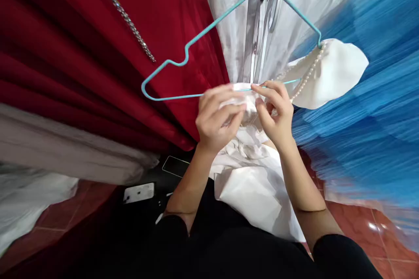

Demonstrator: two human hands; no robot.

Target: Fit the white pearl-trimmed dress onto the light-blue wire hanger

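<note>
A light-blue clothes hanger [222, 24] hangs in front of me, its lower bar running behind my fingers. A white dress [255, 196] drapes from the hanger down toward my lap. One of its pearl straps [309, 72] loops over the hanger's right shoulder, beside a stiff white fabric flap [343, 69]. My left hand [219, 115] pinches the upper edge of the white dress near the lower bar. Close by on the right, my right hand [275, 109] has thumb and forefinger curled at the same edge of cloth. The fingers partly cover the fabric there.
Dark red fabric [131, 69] with a rhinestone strip [121, 8] hangs on the left. Blue tulle [369, 117] hangs close on the right, and white garments [225, 13] behind the hanger. A white phone [139, 192] and a dark phone [175, 166] lie at lower left.
</note>
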